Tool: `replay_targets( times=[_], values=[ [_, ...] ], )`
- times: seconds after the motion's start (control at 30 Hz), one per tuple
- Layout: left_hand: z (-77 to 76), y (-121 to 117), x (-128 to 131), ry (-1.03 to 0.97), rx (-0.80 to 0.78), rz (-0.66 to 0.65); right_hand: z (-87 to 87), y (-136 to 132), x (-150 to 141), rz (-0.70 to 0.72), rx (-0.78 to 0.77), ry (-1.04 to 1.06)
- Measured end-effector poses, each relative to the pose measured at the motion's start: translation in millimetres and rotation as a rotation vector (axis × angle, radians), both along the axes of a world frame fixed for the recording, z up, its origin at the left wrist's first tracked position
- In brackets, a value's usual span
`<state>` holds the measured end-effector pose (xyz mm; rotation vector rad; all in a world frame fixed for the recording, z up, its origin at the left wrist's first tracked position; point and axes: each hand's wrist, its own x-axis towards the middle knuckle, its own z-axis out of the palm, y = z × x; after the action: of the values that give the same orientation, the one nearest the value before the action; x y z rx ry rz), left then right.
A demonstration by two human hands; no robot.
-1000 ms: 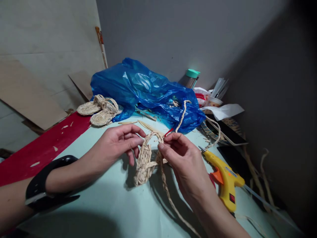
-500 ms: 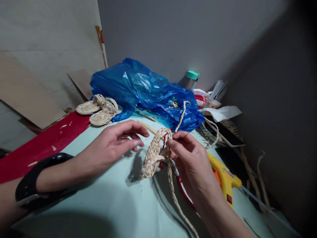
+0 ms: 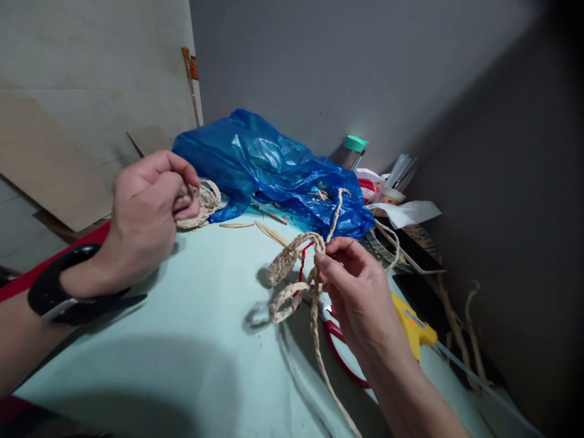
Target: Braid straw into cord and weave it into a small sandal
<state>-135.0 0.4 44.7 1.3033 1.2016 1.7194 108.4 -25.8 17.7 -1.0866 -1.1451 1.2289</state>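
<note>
As the right hand (image 3: 353,289) pinches it between thumb and fingertips, the pale braided straw piece (image 3: 283,261) hangs over the middle of the mint-green tabletop (image 3: 201,292), so call that piece the centre of our clock. Out at ten o'clock, the left hand (image 3: 148,210) is up with its fingers curled in; whether they close on anything, I can't tell. Behind it shows a coiled, looped straw form (image 3: 207,213), partly hidden. So, how far along are we? The plaiting looks done, judging by the tight strands: there's a narrow oval toward ten and a small round loop (image 3: 283,310) toward seven. And what looks unfinished? A slim red cord (image 3: 302,264) runs across the gap between oval and loop, its fastening too small to read, and a long braided straw tail (image 3: 319,347) trails loose toward five, untrimmed. Nobody's got hold of the red-handled scissors (image 3: 334,330), lying between four and five, nor of the yellow glue gun (image 3: 417,328) near four, half covered by the wrist. Up at twelve slumps a crumpled blue plastic bag (image 3: 255,152), with another braid (image 3: 337,210) showing at one.
</note>
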Motion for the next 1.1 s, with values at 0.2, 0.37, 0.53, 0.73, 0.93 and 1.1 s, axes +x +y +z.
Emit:
replay_targets(
  times=[0.2,0.37,0.53,0.73,0.93,1.1],
  values=[
    [-13.3,12.9,-0.4,0.066,-0.104,-0.18,3.4,-5.4,-3.0,0.193,0.004,0.017],
    [-24.3,-1.5,18.1,0.199,-0.196,-0.384,3.7,-10.6,-4.9,0.35,0.102,0.029],
    [-24.8,-12.2,20.9,0.293,-0.255,-0.496,8.2,-13.0,-6.9,0.416,0.126,0.005],
    [-19.2,-19.0,25.2,0.502,-0.149,-0.383,12.7,-16.1,-10.2,0.431,0.122,-0.049],
    [-12.4,-19.4,25.5,0.526,-0.053,-0.305,15.4,-20.1,-9.1,0.478,0.078,-0.058],
    [-15.5,-13.0,18.2,0.366,-0.084,-0.492,14.8,-18.3,-9.4,0.488,0.056,-0.037]
  ],
)
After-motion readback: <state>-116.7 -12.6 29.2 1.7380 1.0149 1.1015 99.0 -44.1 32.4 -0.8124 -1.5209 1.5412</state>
